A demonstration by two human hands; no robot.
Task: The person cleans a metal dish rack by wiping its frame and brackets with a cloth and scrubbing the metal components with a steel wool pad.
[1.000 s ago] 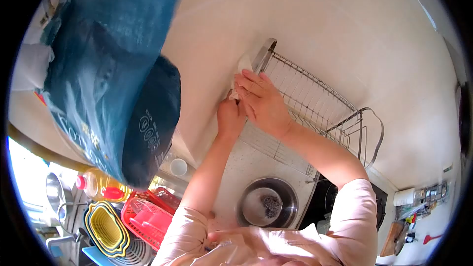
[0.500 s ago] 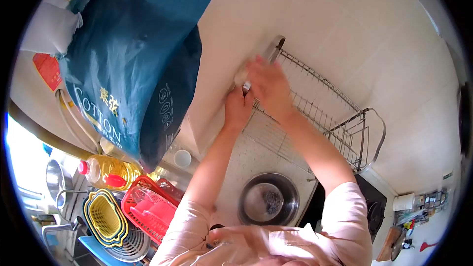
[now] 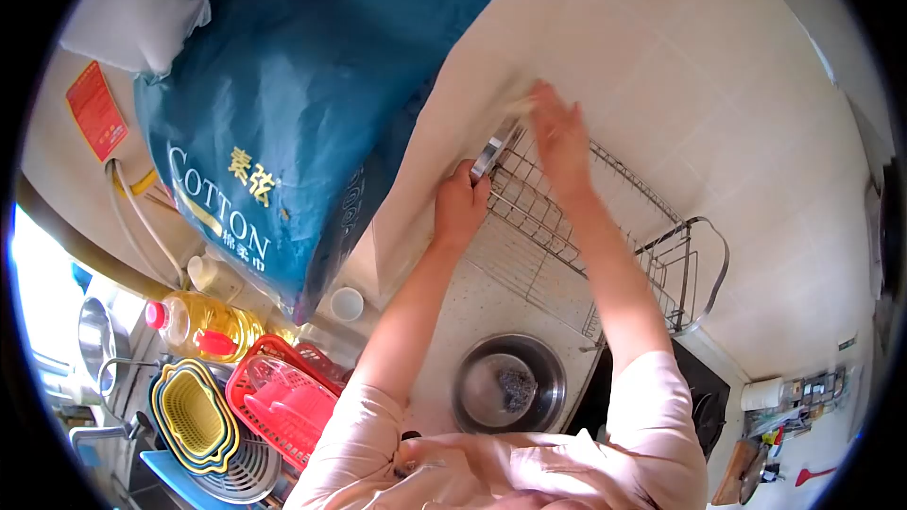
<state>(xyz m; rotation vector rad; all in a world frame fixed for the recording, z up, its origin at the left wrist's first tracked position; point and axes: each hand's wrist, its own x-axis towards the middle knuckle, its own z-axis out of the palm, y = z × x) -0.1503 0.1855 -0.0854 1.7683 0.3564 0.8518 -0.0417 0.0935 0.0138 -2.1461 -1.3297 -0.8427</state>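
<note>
A metal wire dish rack (image 3: 614, 236) stands tilted above the counter, against the tiled wall. My left hand (image 3: 460, 206) is closed on the flat metal bar at its left end. My right hand (image 3: 562, 142) is at the rack's upper left corner, fingers blurred by motion. Beside those fingers is a pale smear, perhaps a cloth; its kind cannot be made out. Below the rack, a round steel basin (image 3: 510, 387) holds water and a dark, mesh-like thing.
A large blue bag (image 3: 302, 104) marked COTTON hangs at the upper left. Along the left are an oil bottle (image 3: 208, 326), red baskets (image 3: 283, 397), yellow strainers (image 3: 194, 411) and a white cup (image 3: 347, 303). A black stove (image 3: 704, 378) is at the lower right.
My right hand has moved up and to the right, away from my left hand, with the pale smear beside it. The rack's left end bar now sits lower, and my left hand still grips it.
</note>
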